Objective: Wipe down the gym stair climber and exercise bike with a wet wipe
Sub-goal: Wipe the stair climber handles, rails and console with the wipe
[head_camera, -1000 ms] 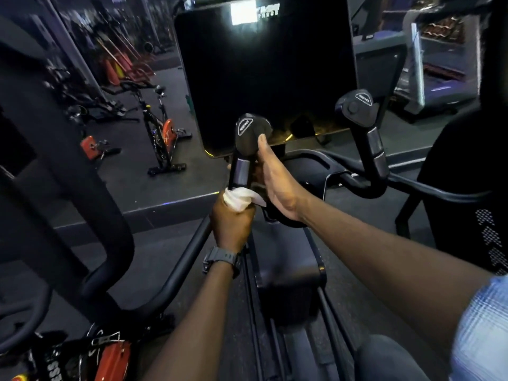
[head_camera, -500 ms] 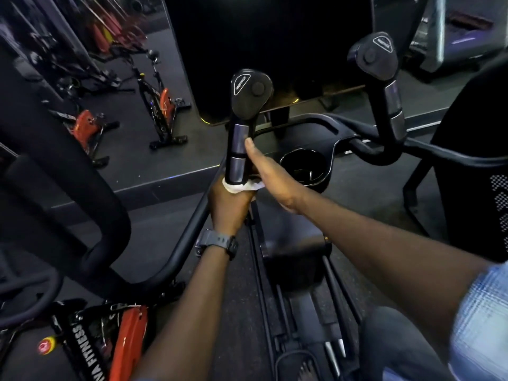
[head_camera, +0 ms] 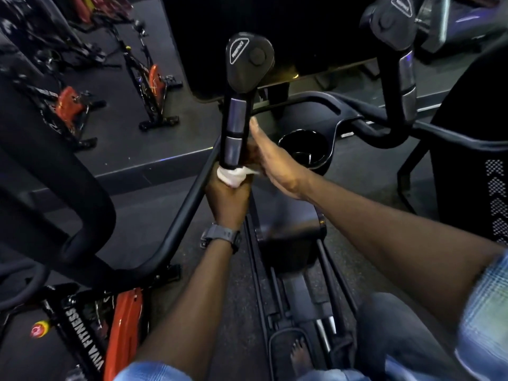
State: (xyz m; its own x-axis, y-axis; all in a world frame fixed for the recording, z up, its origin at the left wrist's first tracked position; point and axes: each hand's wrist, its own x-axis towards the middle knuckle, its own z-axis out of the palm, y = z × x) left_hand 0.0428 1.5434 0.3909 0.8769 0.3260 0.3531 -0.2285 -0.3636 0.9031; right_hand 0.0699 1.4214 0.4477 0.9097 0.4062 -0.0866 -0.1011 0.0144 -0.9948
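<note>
Wet wipe [head_camera: 231, 176] bunched white at the base of the left upright handle [head_camera: 235, 127], lower than a second ago. Left hand [head_camera: 226, 200] wrapped round wipe and bar, fingers curled tight. Right hand [head_camera: 270, 158] flat against the handle's inner side, fingers straight and together. Judged: grip section nearly done. Cup holder [head_camera: 303, 149] just right; open room below along the rail.
</note>
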